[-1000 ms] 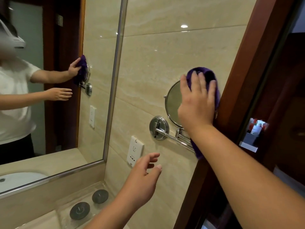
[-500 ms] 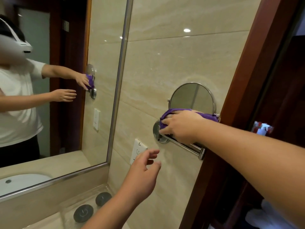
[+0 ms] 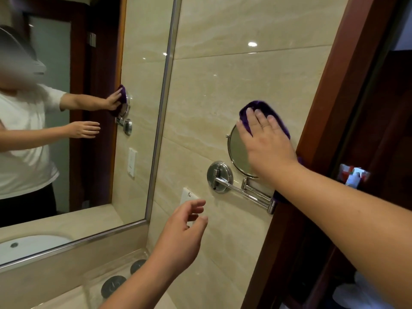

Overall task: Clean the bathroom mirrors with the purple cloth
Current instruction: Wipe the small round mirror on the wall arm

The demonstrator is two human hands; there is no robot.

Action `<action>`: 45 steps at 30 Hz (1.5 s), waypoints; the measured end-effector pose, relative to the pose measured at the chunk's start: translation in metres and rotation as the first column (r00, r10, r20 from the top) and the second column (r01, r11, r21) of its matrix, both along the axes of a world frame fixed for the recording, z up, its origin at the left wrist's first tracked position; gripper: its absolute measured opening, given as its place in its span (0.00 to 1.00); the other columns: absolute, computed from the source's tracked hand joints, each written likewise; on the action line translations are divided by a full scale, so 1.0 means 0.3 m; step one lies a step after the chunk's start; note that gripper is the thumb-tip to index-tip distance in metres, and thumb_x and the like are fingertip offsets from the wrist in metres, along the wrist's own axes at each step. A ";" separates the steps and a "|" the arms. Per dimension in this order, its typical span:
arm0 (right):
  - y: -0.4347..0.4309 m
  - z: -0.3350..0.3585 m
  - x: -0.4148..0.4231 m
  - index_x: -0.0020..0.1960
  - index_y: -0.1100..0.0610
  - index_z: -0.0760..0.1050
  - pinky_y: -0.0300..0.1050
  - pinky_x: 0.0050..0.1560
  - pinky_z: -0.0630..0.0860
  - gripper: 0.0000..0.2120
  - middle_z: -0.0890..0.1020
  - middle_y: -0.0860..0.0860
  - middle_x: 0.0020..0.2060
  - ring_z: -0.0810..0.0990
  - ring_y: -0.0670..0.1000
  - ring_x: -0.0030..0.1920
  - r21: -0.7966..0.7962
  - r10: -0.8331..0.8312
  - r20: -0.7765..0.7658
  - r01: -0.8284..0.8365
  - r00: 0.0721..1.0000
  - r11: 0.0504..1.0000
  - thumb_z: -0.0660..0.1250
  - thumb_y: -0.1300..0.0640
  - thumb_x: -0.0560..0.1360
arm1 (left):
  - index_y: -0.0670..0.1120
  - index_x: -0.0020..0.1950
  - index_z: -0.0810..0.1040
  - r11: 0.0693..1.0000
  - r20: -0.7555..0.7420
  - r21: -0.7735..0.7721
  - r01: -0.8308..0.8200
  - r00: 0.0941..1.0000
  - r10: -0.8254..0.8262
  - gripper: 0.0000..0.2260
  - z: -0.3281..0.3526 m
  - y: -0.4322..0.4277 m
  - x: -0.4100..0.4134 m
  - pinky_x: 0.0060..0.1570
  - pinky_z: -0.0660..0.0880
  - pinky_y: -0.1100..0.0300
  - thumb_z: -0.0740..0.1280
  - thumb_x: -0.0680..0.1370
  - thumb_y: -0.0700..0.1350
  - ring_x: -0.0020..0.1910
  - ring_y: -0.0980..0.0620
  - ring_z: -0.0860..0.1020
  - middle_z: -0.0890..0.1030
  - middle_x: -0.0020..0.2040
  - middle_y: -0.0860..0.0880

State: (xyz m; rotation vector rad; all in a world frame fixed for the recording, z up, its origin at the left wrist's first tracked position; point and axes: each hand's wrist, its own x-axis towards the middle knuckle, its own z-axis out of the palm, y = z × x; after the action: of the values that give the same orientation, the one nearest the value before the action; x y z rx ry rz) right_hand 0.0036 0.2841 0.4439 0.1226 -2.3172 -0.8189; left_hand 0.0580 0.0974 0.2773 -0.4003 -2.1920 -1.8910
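Purple cloth [image 3: 270, 112] lies under our flat right hand [image 3: 267, 141] on the round mirror's [image 3: 238, 152] top; left hand [image 3: 180, 237] hangs loose, empty, below-left.

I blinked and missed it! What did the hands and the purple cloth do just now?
The right hand slid the purple cloth up from down by the metal arm onto the round mirror. Its fingers went from curled around the cloth to flat, pressing it on the glass. The left hand stayed hovering by the wall outlet, holding nothing.
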 end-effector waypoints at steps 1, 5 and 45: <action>-0.006 -0.014 0.007 0.82 0.56 0.46 0.58 0.78 0.44 0.32 0.45 0.62 0.80 0.47 0.62 0.80 0.012 -0.017 -0.006 0.017 1.000 1.000 0.50 0.57 0.79 | 0.62 0.62 0.75 1.000 -0.014 0.007 -0.006 1.000 0.006 0.12 0.005 0.002 0.004 0.51 0.71 0.68 0.64 0.81 0.48 0.53 0.72 0.74 0.78 0.57 0.62; 0.017 -0.147 0.067 0.82 0.50 0.51 0.55 0.78 0.48 0.29 0.50 0.57 0.81 0.50 0.58 0.80 0.234 0.034 0.386 -0.134 0.922 0.963 0.52 0.55 0.82 | 0.61 0.65 0.74 1.000 -0.065 -0.020 -0.002 0.998 0.001 0.13 0.030 0.014 0.026 0.51 0.72 0.69 0.64 0.82 0.48 0.56 0.69 0.74 0.77 0.58 0.62; -0.032 -0.414 -0.104 0.82 0.53 0.45 0.61 0.77 0.49 0.31 0.38 0.59 0.80 0.41 0.61 0.80 0.251 0.067 0.307 -0.149 0.949 0.956 0.53 0.53 0.83 | 0.65 0.60 0.74 0.998 -0.044 -0.036 -0.047 0.998 0.045 0.13 -0.086 0.102 0.065 0.52 0.73 0.67 0.63 0.82 0.46 0.55 0.70 0.74 0.78 0.57 0.62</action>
State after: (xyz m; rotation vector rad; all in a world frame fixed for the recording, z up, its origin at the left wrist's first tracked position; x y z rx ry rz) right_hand -0.0276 0.2746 0.3196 0.5229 -2.4314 -1.1227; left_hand 0.0774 0.1279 0.2515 -0.3905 -2.1923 -1.8029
